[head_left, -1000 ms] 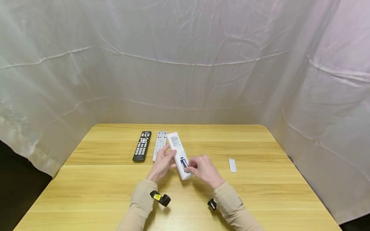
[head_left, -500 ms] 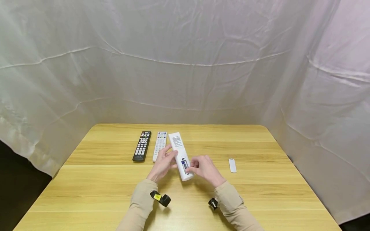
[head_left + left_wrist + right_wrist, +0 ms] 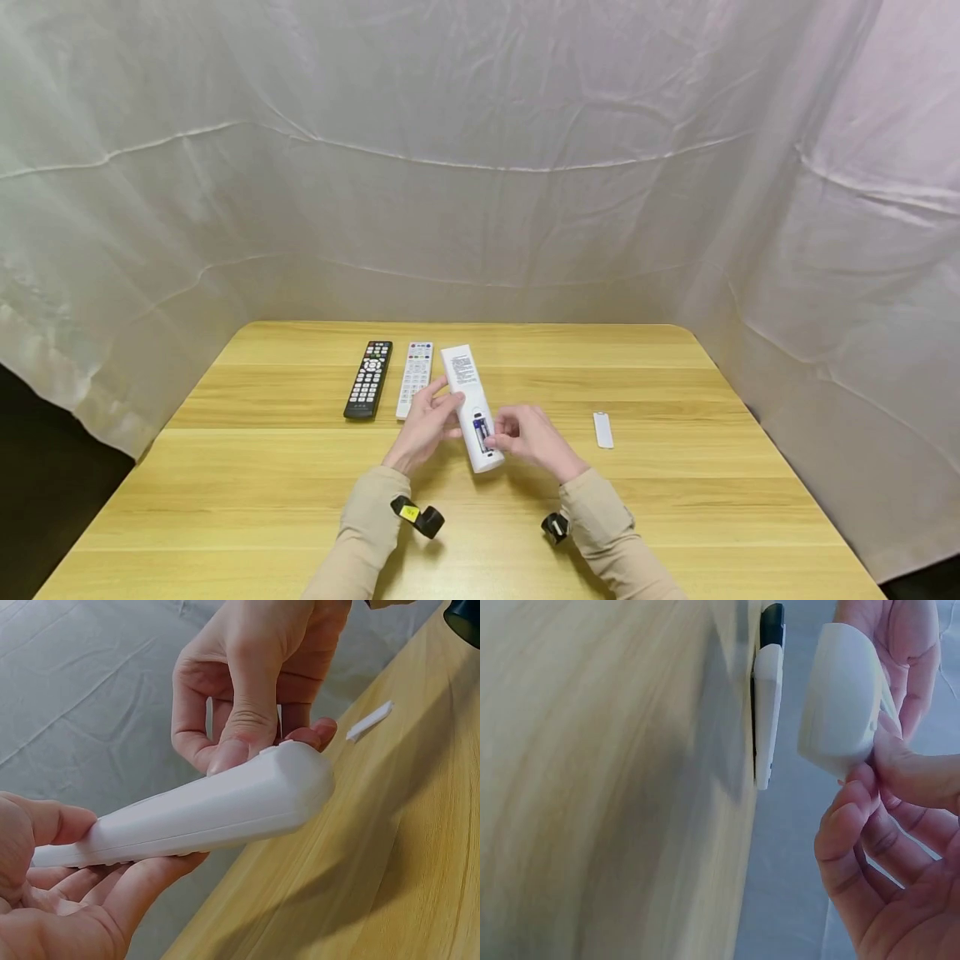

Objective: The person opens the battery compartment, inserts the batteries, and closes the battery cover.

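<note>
In the head view, my left hand (image 3: 426, 425) holds a white remote control (image 3: 462, 379) tilted above the table, its back facing up. Thumb and fingers grip its two faces in the left wrist view. The battery compartment lies uncovered, with batteries (image 3: 481, 433) visible inside. My right hand (image 3: 534, 442) is at the compartment's right edge; its thumb (image 3: 231, 754) presses at the opening and its curled fingers meet the remote's side. In the right wrist view the remote's rounded end (image 3: 840, 697) hides the compartment.
A black remote (image 3: 368, 380) and another white remote (image 3: 415, 379) lie face up on the wooden table (image 3: 262, 483), left of the held one. A small white battery cover (image 3: 603, 430) lies to the right. A pale curtain (image 3: 480, 208) surrounds the table.
The held remote has shifted slightly right and its back has turned more upward, showing more of the compartment. My right thumb has stayed at the compartment's edge.
</note>
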